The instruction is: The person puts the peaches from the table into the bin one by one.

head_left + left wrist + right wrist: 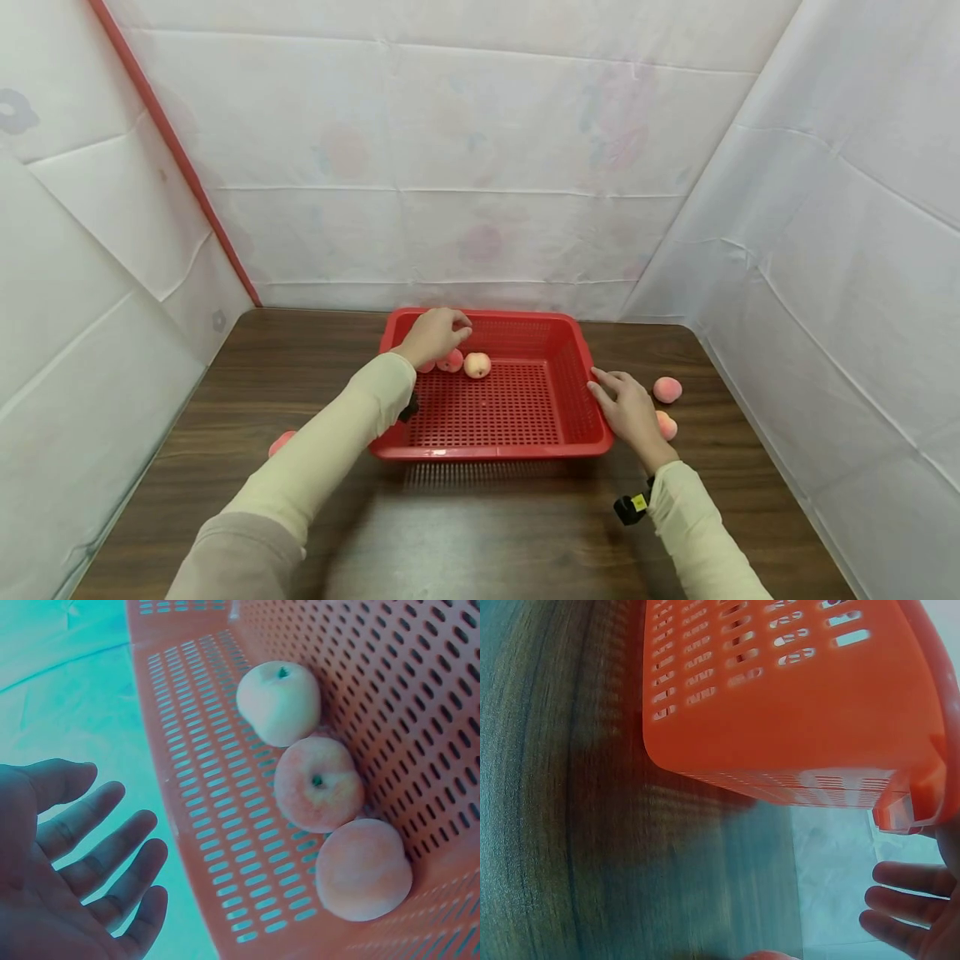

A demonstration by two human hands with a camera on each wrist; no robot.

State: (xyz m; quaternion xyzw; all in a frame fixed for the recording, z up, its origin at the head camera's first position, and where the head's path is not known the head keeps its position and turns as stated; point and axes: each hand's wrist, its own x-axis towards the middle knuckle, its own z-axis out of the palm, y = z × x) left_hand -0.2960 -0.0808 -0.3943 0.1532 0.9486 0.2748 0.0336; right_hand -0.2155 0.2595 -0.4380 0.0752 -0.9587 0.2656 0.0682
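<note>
A red perforated basket (525, 417) stands in the middle of the dark wooden table. Three peaches lie in a row at its back left: a pale one (477, 365) (279, 702), a pinker one (450, 361) (319, 784), and a third (364, 870) mostly hidden under my hand in the head view. My left hand (441, 332) (90, 877) hovers just above them, fingers loosely spread and holding nothing. My right hand (624, 402) (907, 900) lies with straight fingers beside the basket's right wall (780, 727), at or very near the rim.
Two more peaches lie on the table right of the basket, one free (667, 389) and one (667, 426) partly behind my right hand. Another peach (281, 442) shows left of my left forearm. White sheeted walls close in on the table's back and sides.
</note>
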